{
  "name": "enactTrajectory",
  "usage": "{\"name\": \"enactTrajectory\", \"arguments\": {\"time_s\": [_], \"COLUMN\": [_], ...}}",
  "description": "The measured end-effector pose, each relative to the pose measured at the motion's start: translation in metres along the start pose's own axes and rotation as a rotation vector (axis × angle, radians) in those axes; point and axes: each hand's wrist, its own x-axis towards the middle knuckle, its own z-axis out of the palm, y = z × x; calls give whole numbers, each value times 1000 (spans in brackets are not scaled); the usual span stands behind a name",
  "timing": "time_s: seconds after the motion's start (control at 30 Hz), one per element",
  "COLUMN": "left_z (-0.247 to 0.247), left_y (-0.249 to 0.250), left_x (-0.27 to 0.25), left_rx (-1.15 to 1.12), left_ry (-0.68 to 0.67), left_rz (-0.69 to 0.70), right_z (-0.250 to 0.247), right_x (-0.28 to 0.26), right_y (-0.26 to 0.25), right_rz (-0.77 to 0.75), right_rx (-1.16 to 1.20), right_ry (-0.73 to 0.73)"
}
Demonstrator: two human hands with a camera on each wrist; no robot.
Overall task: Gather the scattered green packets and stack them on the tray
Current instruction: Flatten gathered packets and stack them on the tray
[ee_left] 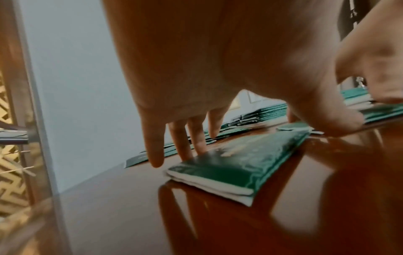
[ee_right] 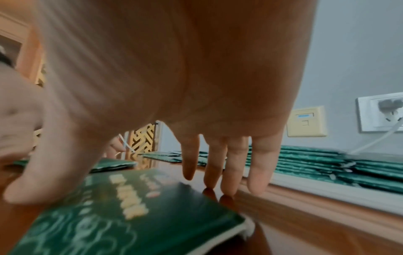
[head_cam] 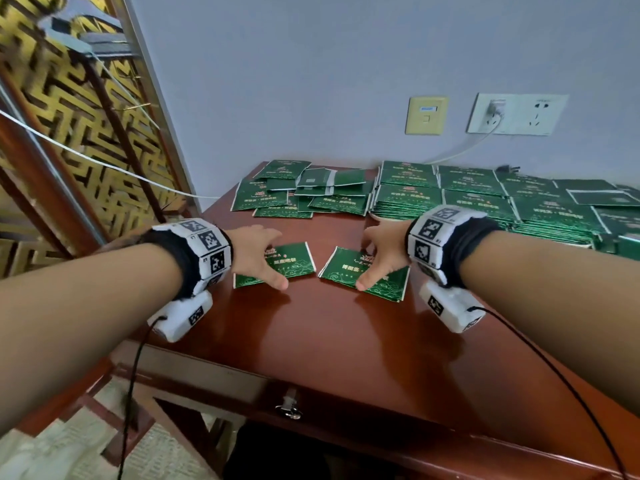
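Two green packets lie flat on the red-brown table (head_cam: 329,334). My left hand (head_cam: 268,259) hovers over the left packet (head_cam: 296,261); its straight fingers (ee_left: 196,138) touch the far edge and the thumb touches the near edge. My right hand (head_cam: 370,264) spans the right packet (head_cam: 377,284) the same way, fingers (ee_right: 233,169) with tips on the table beyond it, thumb on its near side. Neither packet is lifted. More packets (head_cam: 298,192) lie scattered at the back. The tray (head_cam: 382,217) at the right back holds stacked packets (head_cam: 478,199).
A wall with a yellow plate (head_cam: 426,115) and a white socket (head_cam: 516,114) with a plugged cable stands behind the table. A gold lattice screen (head_cam: 69,133) is at the left. A drawer latch (head_cam: 289,407) sits under the near table edge.
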Motion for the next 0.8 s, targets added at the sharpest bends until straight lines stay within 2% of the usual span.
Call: {"name": "enactTrajectory", "arguments": {"time_s": [0.1, 0.4, 0.57, 0.8], "left_z": [2, 6, 0, -30], "left_y": [6, 15, 24, 59], "left_x": [2, -4, -6, 6], "left_rx": [117, -10, -27, 3], "left_ry": [-13, -21, -81, -17], "left_rz": [-27, 22, 40, 115], "right_z": [2, 13, 12, 3], "right_x": [0, -7, -14, -24], "right_y": [-11, -21, -7, 30], "right_rz": [30, 78, 61, 64], "right_rx": [-53, 136, 77, 191], "right_ry": [10, -14, -8, 113]}}
